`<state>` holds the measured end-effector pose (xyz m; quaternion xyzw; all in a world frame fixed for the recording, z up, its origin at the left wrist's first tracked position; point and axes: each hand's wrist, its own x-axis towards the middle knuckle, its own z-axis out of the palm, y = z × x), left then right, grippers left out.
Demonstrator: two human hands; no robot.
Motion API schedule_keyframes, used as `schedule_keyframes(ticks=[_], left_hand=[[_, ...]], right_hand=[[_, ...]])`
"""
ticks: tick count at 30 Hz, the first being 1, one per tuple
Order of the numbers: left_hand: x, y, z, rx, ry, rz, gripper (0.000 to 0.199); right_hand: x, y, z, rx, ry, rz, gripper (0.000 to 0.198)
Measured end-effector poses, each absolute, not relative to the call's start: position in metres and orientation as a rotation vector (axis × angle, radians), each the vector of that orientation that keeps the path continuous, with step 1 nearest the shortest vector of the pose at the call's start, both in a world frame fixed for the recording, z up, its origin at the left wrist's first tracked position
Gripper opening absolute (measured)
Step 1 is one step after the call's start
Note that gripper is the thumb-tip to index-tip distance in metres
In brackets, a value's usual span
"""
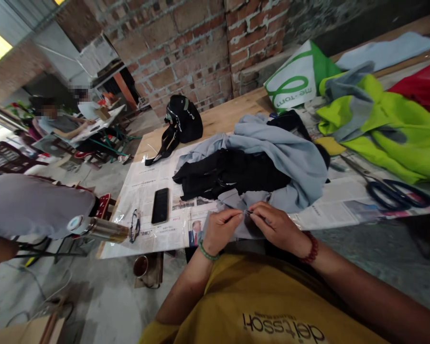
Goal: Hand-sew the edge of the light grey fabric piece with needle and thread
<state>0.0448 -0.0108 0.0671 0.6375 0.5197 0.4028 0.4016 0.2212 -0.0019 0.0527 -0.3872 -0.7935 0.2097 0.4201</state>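
1. A person's left hand [219,230] and right hand [275,225] meet at the near edge of a surface [217,114] spread with newspaper [141,184].
2. The fingers [237,218] of both hands pinch a bit of gray cloth [301,169]; whether they grip anything finer is too small to tell.
3. From the hands, the gray cloth spreads toward 12 and 1 o'clock, a black cloth [236,174] bunched on top.
4. At 9 o'clock lies a phone [160,206], with a metal bottle [105,229] farther out.
5. A black bag [188,119] sits at 11 o'clock.
6. A bright yellow-green garment [397,126] lies heaped at 2 o'clock; scissors [378,180] rest at 3, well apart from the right hand.
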Motion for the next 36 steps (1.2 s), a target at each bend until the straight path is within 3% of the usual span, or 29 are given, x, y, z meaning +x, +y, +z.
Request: schedule_keyframes(ticks=[7, 15, 19, 25, 32, 36], left_hand=[[0.048, -0.027, 0.065, 2.114, 1.195, 1.115, 0.023], [0.05, -0.029, 0.058, 1.799, 1.401, 1.084, 0.02], [0.051, -0.029, 0.054, 1.666, 1.395, 1.021, 0.022], [0.05, -0.025, 0.047, 1.536, 1.525, 1.031, 0.026], [0.054, -0.027, 0.041, 1.609, 1.415, 1.035, 0.022], [0.057, -0.028, 0.04, 1.63, 1.339, 1.003, 0.023]], right_hand=[[0.213, -0.007, 0.044, -0.922, -1.915, 0.426, 0.017], [0.217, -0.01, 0.035, -1.058, -1.963, 0.224, 0.021], [0.218, -0.011, 0.031, -1.137, -2.123, 0.403, 0.03], [0.213, -0.015, 0.024, -1.144, -1.979, 0.668, 0.024], [0.206, -0.017, 0.022, -1.219, -1.862, 0.766, 0.02], [0.205, -0.017, 0.019, -1.192, -1.772, 0.795, 0.028]])
